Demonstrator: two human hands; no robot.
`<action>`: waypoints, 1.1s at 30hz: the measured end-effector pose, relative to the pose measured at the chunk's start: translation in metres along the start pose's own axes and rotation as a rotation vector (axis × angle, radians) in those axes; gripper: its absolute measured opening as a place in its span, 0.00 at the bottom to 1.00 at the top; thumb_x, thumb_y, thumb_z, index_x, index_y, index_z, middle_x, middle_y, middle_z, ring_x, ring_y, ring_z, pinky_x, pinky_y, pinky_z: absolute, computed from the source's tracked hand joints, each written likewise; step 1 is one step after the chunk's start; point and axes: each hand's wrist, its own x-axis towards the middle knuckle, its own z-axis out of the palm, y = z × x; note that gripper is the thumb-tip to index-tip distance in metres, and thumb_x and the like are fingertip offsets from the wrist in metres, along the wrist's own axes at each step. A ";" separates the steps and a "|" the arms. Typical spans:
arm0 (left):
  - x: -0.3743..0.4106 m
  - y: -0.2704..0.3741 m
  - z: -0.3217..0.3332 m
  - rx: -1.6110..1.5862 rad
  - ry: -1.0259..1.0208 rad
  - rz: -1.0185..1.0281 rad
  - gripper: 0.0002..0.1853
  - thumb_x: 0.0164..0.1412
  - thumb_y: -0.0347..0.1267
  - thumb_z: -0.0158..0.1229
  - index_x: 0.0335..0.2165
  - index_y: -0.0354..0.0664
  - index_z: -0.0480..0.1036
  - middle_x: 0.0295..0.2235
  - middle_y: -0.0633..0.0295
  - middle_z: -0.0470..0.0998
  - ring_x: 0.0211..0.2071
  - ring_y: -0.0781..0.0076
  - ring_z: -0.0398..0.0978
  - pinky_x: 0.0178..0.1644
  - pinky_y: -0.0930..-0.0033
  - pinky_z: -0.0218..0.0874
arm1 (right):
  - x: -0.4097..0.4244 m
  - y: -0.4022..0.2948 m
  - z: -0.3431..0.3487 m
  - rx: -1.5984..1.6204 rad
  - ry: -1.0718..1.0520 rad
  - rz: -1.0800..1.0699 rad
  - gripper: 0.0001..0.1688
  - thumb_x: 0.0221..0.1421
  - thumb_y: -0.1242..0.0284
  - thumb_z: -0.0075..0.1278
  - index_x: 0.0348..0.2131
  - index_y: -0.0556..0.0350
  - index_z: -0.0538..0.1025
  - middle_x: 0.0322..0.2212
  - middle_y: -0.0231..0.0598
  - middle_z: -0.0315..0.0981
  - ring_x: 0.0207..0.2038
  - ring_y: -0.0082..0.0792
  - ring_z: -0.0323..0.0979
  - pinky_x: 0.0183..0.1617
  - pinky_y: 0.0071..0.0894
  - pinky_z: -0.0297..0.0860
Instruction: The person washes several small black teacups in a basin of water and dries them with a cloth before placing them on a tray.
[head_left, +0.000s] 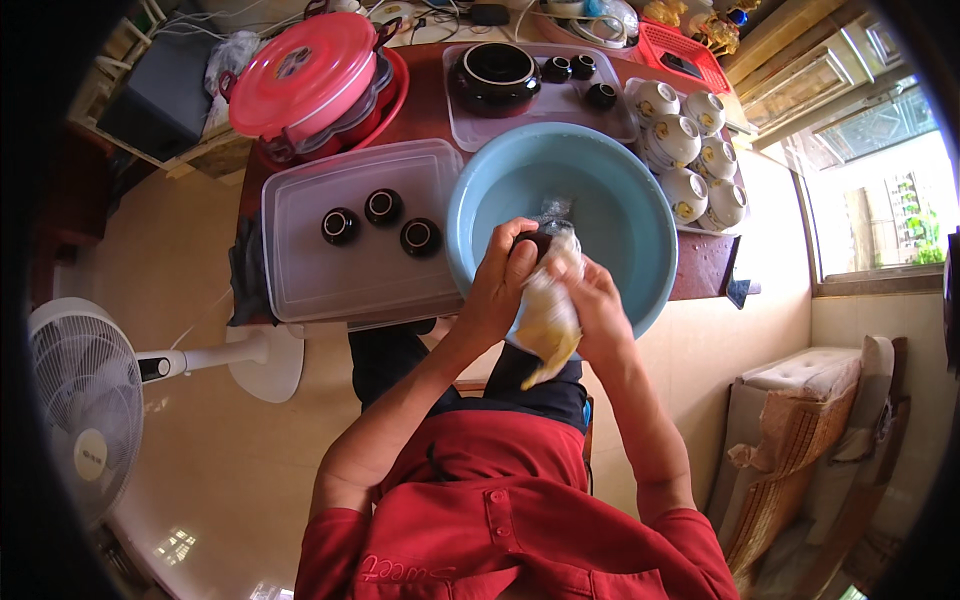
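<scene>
Over the blue plastic basin (634, 225), my left hand (496, 279) grips a small dark cup (531, 240), mostly hidden by the fingers. My right hand (596, 304) presses a white and yellow cloth (551, 319) against the cup's side; cloth and fingers are blurred. The cloth's yellow end hangs down between my wrists. Clear water seems to lie in the basin, with something clear and shiny (556, 207) just beyond the cup. Left of the basin, three small black cups (383, 206) sit bottom-up on a translucent plastic tray (300, 289).
Behind the basin, another tray (487, 139) bears a black teapot-like vessel (496, 79) and three small black pieces (556, 69). Stacked upturned floral bowls (673, 140) stand right. Pink lidded containers (307, 75) fill the back left. A fan (90, 420) stands at the left.
</scene>
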 end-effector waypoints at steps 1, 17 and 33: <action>0.001 0.002 0.002 -0.117 0.001 -0.082 0.19 0.66 0.42 0.34 0.46 0.41 0.61 0.39 0.63 0.63 0.39 0.78 0.61 0.46 0.76 0.53 | -0.004 0.007 0.001 -0.212 -0.004 -0.107 0.13 0.52 0.72 0.50 0.37 0.61 0.70 0.27 0.31 0.70 0.29 0.18 0.67 0.34 0.22 0.66; 0.007 0.006 0.006 -0.254 -0.038 -0.214 0.19 0.65 0.44 0.37 0.42 0.41 0.64 0.40 0.63 0.63 0.42 0.77 0.61 0.48 0.77 0.53 | -0.007 0.000 -0.001 -0.630 0.019 -0.267 0.17 0.49 0.73 0.52 0.40 0.60 0.70 0.31 0.40 0.71 0.34 0.26 0.70 0.37 0.27 0.66; -0.001 0.012 0.000 -0.301 -0.248 -0.214 0.34 0.52 0.29 0.59 0.54 0.38 0.52 0.49 0.58 0.62 0.49 0.71 0.63 0.53 0.70 0.56 | 0.000 -0.013 -0.025 0.114 0.031 0.026 0.13 0.52 0.69 0.51 0.36 0.58 0.71 0.26 0.32 0.71 0.26 0.22 0.71 0.31 0.23 0.70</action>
